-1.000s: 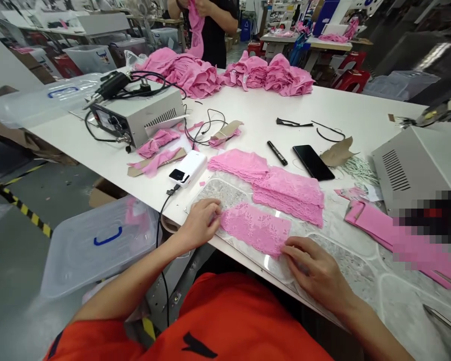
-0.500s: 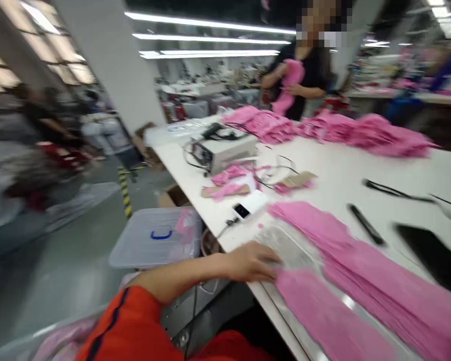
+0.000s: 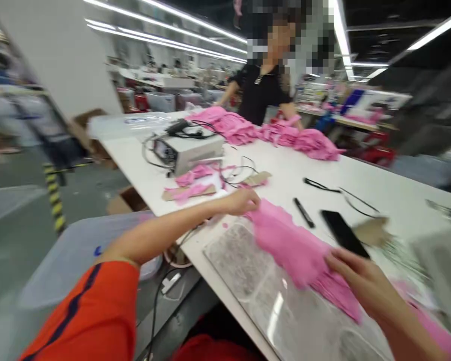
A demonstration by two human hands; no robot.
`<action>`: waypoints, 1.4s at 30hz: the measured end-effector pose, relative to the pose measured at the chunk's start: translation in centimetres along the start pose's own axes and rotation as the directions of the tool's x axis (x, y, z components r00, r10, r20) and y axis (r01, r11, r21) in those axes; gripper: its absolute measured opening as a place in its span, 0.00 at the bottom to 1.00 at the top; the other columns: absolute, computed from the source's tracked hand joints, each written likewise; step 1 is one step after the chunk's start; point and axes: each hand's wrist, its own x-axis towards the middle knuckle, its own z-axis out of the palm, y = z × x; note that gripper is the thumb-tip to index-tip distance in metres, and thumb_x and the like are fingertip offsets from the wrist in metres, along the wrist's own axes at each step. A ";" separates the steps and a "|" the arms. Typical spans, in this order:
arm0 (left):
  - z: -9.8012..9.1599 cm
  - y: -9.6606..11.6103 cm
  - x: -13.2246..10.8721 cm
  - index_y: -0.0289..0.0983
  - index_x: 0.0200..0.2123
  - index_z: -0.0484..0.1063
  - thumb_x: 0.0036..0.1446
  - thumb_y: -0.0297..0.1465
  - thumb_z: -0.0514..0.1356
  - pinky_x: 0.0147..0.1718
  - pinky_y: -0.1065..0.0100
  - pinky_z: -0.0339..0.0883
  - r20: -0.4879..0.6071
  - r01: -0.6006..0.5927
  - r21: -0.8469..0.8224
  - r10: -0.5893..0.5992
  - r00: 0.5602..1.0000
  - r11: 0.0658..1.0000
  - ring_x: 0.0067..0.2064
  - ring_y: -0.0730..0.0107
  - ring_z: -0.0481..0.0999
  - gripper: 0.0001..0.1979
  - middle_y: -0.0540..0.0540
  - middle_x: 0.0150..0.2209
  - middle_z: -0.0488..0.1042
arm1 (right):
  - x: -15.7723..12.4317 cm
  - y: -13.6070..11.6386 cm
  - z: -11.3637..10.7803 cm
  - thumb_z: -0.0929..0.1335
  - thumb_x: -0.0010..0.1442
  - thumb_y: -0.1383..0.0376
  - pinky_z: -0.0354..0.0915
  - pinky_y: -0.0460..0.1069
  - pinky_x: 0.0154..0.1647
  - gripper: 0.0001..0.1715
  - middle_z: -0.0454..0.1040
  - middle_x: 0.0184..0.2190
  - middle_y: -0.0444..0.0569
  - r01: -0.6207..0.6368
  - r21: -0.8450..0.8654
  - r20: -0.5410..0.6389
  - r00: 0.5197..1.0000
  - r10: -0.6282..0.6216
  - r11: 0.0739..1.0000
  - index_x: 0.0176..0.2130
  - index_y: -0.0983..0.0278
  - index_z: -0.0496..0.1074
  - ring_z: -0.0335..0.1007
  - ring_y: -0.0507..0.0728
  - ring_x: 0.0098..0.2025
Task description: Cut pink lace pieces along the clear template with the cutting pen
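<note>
A pink lace piece (image 3: 285, 245) stretches between my two hands above a clear patterned template sheet (image 3: 244, 265) at the white table's near edge. My left hand (image 3: 244, 200) pinches the lace's far left end. The fingers of my right hand (image 3: 355, 278) close on its near right end, though the view is blurred by motion. More pink lace (image 3: 334, 296) lies under the held piece.
Just beyond the lace lie a black marker (image 3: 303, 212), a black phone (image 3: 342, 233) and a cardboard scrap (image 3: 370, 229). A grey control box (image 3: 190, 150) with cables stands at far left. A person in black (image 3: 265, 93) handles pink fabric piles (image 3: 281, 134). A lidded plastic bin (image 3: 60, 255) sits left.
My head has lifted and swung, so the view blurs. Both hands left the flat lace piece at the table edge; now they hold lace farther in, the left hand having reached forward.
</note>
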 end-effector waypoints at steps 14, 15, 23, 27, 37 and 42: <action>1.2 -7.4 0.8 0.37 0.29 0.76 0.57 0.30 0.59 0.55 0.60 0.66 -0.062 0.014 0.150 -0.004 0.998 0.989 0.52 0.61 0.75 0.06 0.40 0.48 0.77 | 5.4 2.9 3.3 0.66 0.58 0.62 0.71 0.55 0.44 0.09 0.77 0.34 0.51 0.282 -0.132 0.029 0.959 -0.281 0.950 0.31 0.60 0.76 0.74 0.59 0.40; 1.5 -7.5 0.3 0.37 0.30 0.76 0.57 0.31 0.59 0.55 0.60 0.66 -0.047 0.008 0.154 -0.001 0.999 0.988 0.52 0.61 0.74 0.07 0.40 0.49 0.76 | 4.7 3.1 3.2 0.65 0.59 0.62 0.71 0.55 0.46 0.10 0.78 0.36 0.51 0.264 -0.133 0.029 0.964 -0.263 0.955 0.34 0.60 0.76 0.74 0.59 0.41; 6.3 -1.2 1.3 0.39 0.36 0.78 0.58 0.33 0.63 0.52 0.61 0.64 0.103 -0.176 0.091 0.166 0.981 0.980 0.47 0.61 0.74 0.06 0.42 0.44 0.76 | -1.6 4.4 -2.0 0.66 0.59 0.63 0.73 0.52 0.38 0.10 0.79 0.36 0.50 0.038 -0.194 -0.043 0.998 -0.048 0.980 0.38 0.61 0.76 0.75 0.56 0.35; 10.4 1.7 3.2 0.38 0.32 0.77 0.50 0.28 0.67 0.51 0.59 0.64 0.156 -0.181 0.065 0.169 0.973 0.981 0.47 0.58 0.73 0.03 0.43 0.42 0.75 | -3.4 5.3 -2.5 0.67 0.57 0.62 0.72 0.55 0.47 0.11 0.79 0.40 0.51 0.021 -0.214 -0.041 0.999 -0.030 0.977 0.40 0.62 0.76 0.76 0.58 0.43; 9.5 4.1 6.4 0.35 0.23 0.70 0.58 0.27 0.58 0.32 0.69 0.62 0.142 0.109 -0.069 -0.098 0.985 0.992 0.31 0.71 0.70 0.10 0.50 0.27 0.70 | -3.0 6.0 -2.1 0.67 0.60 0.63 0.72 0.53 0.45 0.09 0.79 0.39 0.49 0.086 -0.197 -0.082 0.991 -0.104 0.977 0.40 0.61 0.75 0.76 0.57 0.42; 9.2 5.3 6.9 0.33 0.24 0.67 0.61 0.34 0.62 0.24 0.74 0.59 0.218 0.248 -0.159 -0.211 0.953 0.956 0.24 0.78 0.64 0.15 0.55 0.23 0.65 | -3.0 4.8 -1.5 0.70 0.58 0.60 0.70 0.56 0.49 0.12 0.77 0.41 0.51 0.143 -0.278 -0.140 0.972 -0.187 0.950 0.42 0.61 0.72 0.72 0.60 0.46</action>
